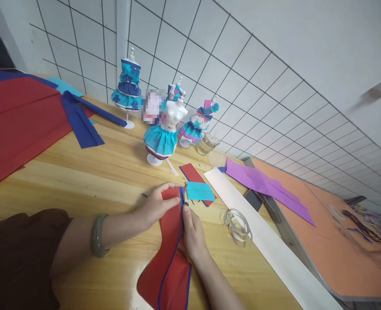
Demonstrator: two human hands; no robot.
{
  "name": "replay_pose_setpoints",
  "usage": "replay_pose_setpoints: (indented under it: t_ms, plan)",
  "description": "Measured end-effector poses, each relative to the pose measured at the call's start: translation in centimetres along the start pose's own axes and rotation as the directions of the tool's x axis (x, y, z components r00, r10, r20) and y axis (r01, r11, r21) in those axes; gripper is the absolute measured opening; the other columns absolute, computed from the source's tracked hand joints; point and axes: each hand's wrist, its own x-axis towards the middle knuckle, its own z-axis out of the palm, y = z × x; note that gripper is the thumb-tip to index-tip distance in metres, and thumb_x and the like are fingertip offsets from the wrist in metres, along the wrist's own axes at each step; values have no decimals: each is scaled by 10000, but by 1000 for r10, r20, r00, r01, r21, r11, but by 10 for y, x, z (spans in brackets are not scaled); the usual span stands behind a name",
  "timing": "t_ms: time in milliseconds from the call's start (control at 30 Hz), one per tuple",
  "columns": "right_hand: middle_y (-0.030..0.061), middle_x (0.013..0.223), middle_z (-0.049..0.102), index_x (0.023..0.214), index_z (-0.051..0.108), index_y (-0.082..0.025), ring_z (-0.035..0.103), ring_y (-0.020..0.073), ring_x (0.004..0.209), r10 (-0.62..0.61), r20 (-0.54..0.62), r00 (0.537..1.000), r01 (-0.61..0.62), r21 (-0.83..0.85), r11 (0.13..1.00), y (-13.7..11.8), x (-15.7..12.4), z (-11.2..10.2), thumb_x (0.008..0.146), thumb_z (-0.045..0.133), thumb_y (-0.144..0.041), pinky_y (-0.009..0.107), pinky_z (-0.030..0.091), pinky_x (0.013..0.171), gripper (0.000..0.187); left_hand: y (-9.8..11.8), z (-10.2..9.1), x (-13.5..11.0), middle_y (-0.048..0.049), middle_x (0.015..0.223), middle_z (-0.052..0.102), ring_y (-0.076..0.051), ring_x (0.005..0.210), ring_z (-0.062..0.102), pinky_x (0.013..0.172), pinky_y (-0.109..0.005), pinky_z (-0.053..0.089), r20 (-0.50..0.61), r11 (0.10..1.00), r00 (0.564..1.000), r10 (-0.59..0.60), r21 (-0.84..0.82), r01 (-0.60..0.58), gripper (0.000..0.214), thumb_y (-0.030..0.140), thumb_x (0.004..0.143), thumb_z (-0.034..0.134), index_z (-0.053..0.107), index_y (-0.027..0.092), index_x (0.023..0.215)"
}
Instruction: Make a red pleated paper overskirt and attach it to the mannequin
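My left hand (158, 204) is closed on the upper end of a long red strip (169, 234) edged in dark blue, thumb on top. The strip hangs down toward me and folds over near the bottom. My right hand (193, 234) is closed beside the blue edge, thumb pointing up. A thin dark tip shows between the two hands; its kind is not clear, and the right fingers are mostly hidden. Just beyond lie a turquoise piece (200, 191) and a flat red piece (192, 173), with small blue scraps around them.
Small dress forms in ruffled outfits, one with a turquoise skirt (161, 140), stand toward the tiled wall. A glass (207, 144), clear tape rolls (238, 227), a white strip (242, 206), a phone (253, 199) and purple sheet (264, 183) lie right. Red sheets (23, 116) cover the left.
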Motion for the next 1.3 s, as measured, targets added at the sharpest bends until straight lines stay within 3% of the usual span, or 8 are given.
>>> replay_pose_setpoints:
  t_ms: [200,533,1300]
  plan:
    - [27,752,579,734,536,-180,475,161,701,8,12,1000,-8,-40,999,0,-2,0,911,341,-519,283,388,671,430,2,-2,4,-71,1128,652,-241,1122,563,934,-331,438,-37,1000,999,4,-8,-4,327,247,697,648,632,192,1019]
    - [54,909,653,911,623,-159,559,190,877,-1,42,999,-2,55,998,-5,-1,0,924,360,-485,284,410,808,419,7,2,-1,-69,1133,650,-238,1113,565,955,-335,438,-10,997,998,66,39,-66,321,193,665,642,629,186,986]
    - [52,860,656,903,631,-143,557,181,824,-3,2,1000,3,-22,1000,-1,-1,-1,932,336,-472,276,413,740,443,4,1,-1,-77,1178,615,-242,1142,535,989,-384,414,21,992,998,51,113,-53,335,208,707,607,586,183,1041]
